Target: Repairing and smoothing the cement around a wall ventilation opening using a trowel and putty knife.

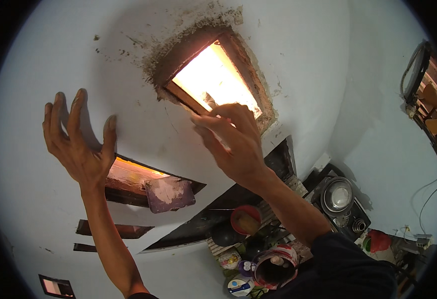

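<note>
left hand point(79, 149) spread open on the wall point(54, 65), right hand point(233, 142) pinching a thin, stiff scraper blade point(209, 102), probably light, at the rough window opening point(213, 74).

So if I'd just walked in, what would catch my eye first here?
Probably the glowing opening high in the pale wall, its edges rough and crumbly, with the right hand reaching up to its lower edge. The left hand spreads flat against the wall further left, just above a smeared flat board resting in a lower slot. Down at the bottom sits a clutter of pots and a bucket.
</note>
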A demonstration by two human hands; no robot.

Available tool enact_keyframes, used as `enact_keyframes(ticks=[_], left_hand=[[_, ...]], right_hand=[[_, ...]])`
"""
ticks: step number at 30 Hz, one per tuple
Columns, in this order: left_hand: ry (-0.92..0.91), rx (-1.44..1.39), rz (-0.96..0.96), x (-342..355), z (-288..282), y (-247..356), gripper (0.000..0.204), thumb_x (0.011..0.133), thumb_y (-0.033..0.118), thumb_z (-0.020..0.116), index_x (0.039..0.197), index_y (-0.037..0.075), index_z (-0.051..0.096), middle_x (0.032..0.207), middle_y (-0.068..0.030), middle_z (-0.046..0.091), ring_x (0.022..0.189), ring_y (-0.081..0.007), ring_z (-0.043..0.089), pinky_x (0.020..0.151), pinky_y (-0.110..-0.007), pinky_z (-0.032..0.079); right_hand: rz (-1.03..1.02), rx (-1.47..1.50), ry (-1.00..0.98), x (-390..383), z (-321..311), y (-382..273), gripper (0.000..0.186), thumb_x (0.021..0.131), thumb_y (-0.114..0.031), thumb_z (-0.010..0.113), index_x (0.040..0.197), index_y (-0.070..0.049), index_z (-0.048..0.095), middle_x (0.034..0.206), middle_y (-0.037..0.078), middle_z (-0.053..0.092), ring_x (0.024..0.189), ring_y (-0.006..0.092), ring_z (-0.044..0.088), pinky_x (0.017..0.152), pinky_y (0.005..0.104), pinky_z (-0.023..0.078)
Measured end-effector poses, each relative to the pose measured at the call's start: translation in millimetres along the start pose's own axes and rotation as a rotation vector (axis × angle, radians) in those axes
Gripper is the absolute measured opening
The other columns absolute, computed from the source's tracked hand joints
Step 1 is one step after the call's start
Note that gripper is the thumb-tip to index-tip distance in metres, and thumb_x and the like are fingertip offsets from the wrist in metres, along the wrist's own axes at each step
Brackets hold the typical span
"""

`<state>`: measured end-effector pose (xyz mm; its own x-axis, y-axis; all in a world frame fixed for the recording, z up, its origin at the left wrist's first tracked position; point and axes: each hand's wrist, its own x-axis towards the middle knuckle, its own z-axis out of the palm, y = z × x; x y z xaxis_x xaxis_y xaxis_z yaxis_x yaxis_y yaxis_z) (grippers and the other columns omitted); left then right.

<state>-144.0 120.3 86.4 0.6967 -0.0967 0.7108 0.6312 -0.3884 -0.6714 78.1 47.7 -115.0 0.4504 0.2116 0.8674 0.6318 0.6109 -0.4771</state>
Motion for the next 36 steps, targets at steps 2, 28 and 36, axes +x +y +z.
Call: enact_keyframes(ticks=[2,28,36], left_hand=[[-0.037,0.029,-0.008,-1.3,-3.9,-1.8,0.070,0.094,0.042,0.085,0.156,0.020,0.061,0.166,-0.0112,0.047,0.159,-0.0394,0.037,0.128,-0.060,0.032],[-0.139,-0.087,-0.073,8.2,-33.5,1.0,0.066,0.096,0.038,0.084,0.156,0.024,0.061,0.169,-0.0081,0.050,0.160,-0.0346,0.041,0.131,-0.060,0.032],[-0.295,-0.234,-0.261,-60.9,-82.9,60.1,0.052,0.104,0.024,0.077,0.153,0.015,0.063,0.159,-0.0109,0.062,0.153,-0.0337,0.053,0.131,-0.058,0.033]], right_hand=[[0.023,0.006,-0.018,-23.5,-18.2,-10.4,0.019,0.095,-0.019,0.086,0.098,-0.011,0.069,0.088,0.003,0.064,0.083,0.0240,0.059,0.080,0.0401,0.045],[0.862,0.360,-1.745,-389.6,-264.2,-13.3,0.053,0.114,-0.051,0.051,0.126,-0.006,0.076,0.119,0.027,0.076,0.113,0.0492,0.071,0.094,0.0560,0.054],[0.748,0.021,-1.558,-351.9,-250.5,-20.5,0.049,0.092,-0.049,0.078,0.119,-0.009,0.072,0.111,0.021,0.077,0.108,0.0471,0.072,0.091,0.0559,0.056]])
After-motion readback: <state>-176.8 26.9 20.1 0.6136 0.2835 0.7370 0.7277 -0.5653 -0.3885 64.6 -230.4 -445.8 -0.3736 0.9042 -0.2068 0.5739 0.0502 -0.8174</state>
